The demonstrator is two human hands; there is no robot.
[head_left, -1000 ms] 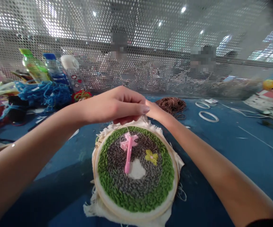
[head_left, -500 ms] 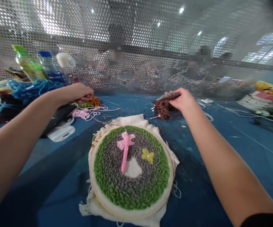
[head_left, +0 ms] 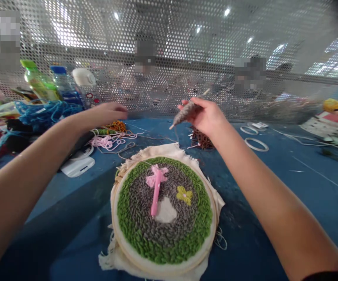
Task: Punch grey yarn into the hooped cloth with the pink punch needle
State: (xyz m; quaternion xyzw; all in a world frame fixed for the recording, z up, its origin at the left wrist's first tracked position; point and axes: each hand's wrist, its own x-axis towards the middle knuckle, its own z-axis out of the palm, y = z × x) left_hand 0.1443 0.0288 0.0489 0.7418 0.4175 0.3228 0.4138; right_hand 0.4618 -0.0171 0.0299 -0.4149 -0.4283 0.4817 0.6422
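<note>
My right hand (head_left: 208, 117) grips a stick wound with grey yarn (head_left: 185, 112), held tilted above the table. A grey strand trails from it to the left. Just behind and below that hand lies a heap of brown yarn (head_left: 201, 138). My left hand (head_left: 114, 112) hovers over the orange and green yarn (head_left: 116, 127), its fingers smeared by motion. Nearer me lies a round embroidery hoop (head_left: 116, 234) with green and grey loops, a yellow flower (head_left: 184, 194) and a pink flower (head_left: 150, 180). A pink punch needle pen (head_left: 156, 195) rests on the stitched cloth.
Bottles, such as the green-capped bottle (head_left: 38, 82), stand at the left behind blue yarn (head_left: 41, 113). Pink yarn (head_left: 104, 142) lies beside a white plastic packet (head_left: 78, 167). White rings (head_left: 256, 144) lie at the right. A perforated metal screen (head_left: 171, 86) closes off the back.
My right hand has lifted the grey yarn stick off the brown yarn and moved it left. My left hand has risen slightly and shifted right, away from the orange yarn.
</note>
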